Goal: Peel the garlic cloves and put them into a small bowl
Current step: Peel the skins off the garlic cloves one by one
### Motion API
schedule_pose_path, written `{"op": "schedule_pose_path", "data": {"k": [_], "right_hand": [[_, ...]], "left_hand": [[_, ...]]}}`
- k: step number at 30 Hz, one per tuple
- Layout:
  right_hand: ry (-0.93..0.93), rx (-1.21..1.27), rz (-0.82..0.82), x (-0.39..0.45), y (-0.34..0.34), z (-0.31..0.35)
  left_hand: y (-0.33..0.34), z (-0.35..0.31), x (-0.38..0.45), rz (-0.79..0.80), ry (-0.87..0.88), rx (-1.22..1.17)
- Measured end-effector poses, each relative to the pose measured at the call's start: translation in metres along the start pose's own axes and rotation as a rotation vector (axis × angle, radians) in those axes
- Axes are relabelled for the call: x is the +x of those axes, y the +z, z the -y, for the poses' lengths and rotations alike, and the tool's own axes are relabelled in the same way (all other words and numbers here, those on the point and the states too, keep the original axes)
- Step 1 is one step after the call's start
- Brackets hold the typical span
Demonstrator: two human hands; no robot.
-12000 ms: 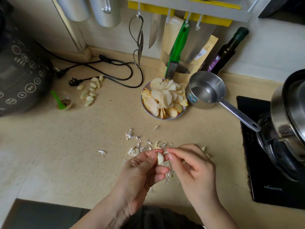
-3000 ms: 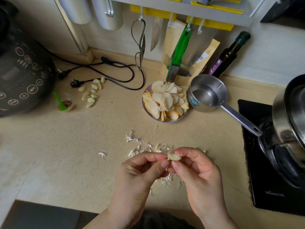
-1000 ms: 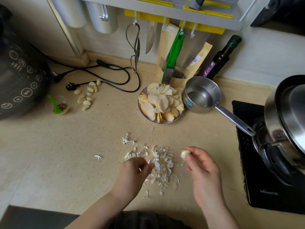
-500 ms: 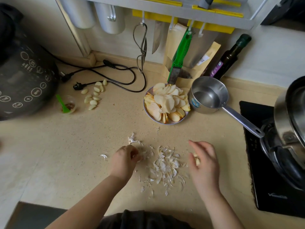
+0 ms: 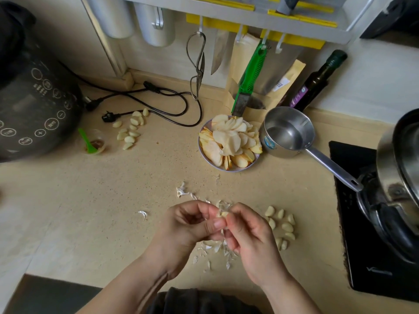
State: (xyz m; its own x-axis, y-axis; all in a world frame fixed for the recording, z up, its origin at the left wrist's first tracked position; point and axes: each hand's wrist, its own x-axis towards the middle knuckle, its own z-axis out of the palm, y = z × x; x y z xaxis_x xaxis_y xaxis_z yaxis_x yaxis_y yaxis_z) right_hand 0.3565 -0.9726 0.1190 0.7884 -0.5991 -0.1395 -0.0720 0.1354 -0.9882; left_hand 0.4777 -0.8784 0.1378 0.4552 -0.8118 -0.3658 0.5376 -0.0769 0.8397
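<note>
Garlic clove [image 5: 223, 214], part-skinned, sits low centre of the frame, pinched between left hand [image 5: 192, 225] and right hand [image 5: 247, 236] over loose skins [image 5: 217, 250]. Peeled cloves [image 5: 282, 225] lie on the table [image 5: 90, 211] at right; a second pile [image 5: 131, 130] lies upper left. None seem bowled yet. A plate of slices [image 5: 229, 146] and a saucepan [image 5: 288, 132] stand beyond, blocking nothing.

Both hands, left [image 5: 186, 225] and right [image 5: 249, 239], pinch one clove [image 5: 223, 214] above skins [image 5: 215, 248] on the tabletop [image 5: 90, 211]; peeled cloves [image 5: 282, 225] lie just right.
</note>
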Motion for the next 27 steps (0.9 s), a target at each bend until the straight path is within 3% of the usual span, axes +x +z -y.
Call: {"op": "schedule_pose_path", "data": {"k": [3,6,9,10,12,13,14,17,19,23,27], "right_hand": [[0.143,0.118,-0.026,-0.003,0.0,-0.001],[0.325,0.394,-0.031,-0.003,0.004,-0.004],[0.286,0.411,-0.092,-0.005,0.009,-0.01],[0.245,0.355,-0.141,-0.004,0.01,-0.012],[0.199,0.253,-0.213,-0.003,0.008,-0.013],[0.183,0.2,-0.228,-0.002,0.007,-0.014],[0.171,0.155,-0.232,-0.002,0.006,-0.015],[0.158,0.104,-0.238,-0.002,0.008,-0.013],[0.174,0.101,-0.248,-0.003,0.015,-0.01],[0.228,0.015,-0.182,-0.008,0.022,-0.004],[0.283,0.106,-0.188,-0.013,0.023,0.004]], "left_hand": [[0.003,0.006,-0.001,-0.007,0.017,0.022],[0.001,0.013,-0.001,-0.031,0.025,0.072],[-0.018,0.019,0.004,-0.1,0.098,0.208],[-0.029,0.02,0.009,-0.185,0.133,0.4],[-0.047,0.028,0.018,-0.243,0.135,1.103],[-0.05,0.031,0.019,-0.222,0.101,1.326],[-0.049,0.035,0.019,-0.216,0.101,1.404],[-0.031,0.034,0.009,-0.189,0.286,1.134],[-0.016,0.032,0.005,-0.1,0.301,0.984],[0.0,0.029,0.003,-0.036,0.389,0.9],[0.009,0.025,-0.003,0.018,0.55,0.901]]}}
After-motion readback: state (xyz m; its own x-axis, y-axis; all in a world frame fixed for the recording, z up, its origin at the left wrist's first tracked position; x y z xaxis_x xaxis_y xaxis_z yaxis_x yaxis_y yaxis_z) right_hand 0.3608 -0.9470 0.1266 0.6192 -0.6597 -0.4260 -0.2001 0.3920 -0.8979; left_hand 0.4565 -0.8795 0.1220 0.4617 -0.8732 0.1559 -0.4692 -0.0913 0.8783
